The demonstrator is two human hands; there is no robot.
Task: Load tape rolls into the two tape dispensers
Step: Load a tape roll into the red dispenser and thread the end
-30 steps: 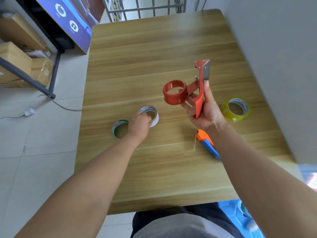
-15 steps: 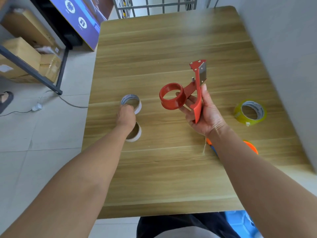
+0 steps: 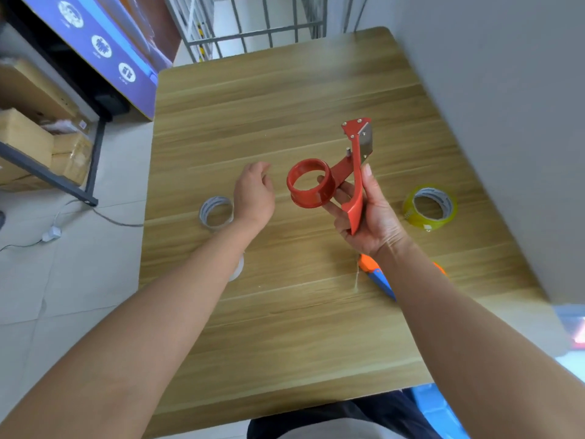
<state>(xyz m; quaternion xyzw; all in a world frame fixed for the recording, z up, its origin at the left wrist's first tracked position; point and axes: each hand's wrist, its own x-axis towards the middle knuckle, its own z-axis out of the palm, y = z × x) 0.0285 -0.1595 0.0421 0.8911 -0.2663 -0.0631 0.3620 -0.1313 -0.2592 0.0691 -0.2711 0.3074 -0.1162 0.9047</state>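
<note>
My right hand [image 3: 370,217] grips the handle of a red tape dispenser [image 3: 335,175], held up above the table with its empty ring to the left and its metal blade at the top. My left hand [image 3: 254,193] hovers just left of the ring, fingers loosely curled, holding nothing. A clear tape roll [image 3: 216,213] lies on the table left of that hand. A second whitish roll [image 3: 238,270] peeks out from under my left forearm. A yellow tape roll [image 3: 430,207] lies at the right. An orange and blue dispenser [image 3: 376,275] lies partly hidden under my right forearm.
The wooden table [image 3: 285,106] meets a grey wall [image 3: 506,106] on the right. Left of the table are a floor cable, a shelf with cardboard boxes [image 3: 28,141] and a blue board. A metal railing [image 3: 253,26] stands behind the table's far edge.
My left hand has let go of the roll it was on and risen to the right, toward the red dispenser's ring. The right hand still holds the dispenser.
</note>
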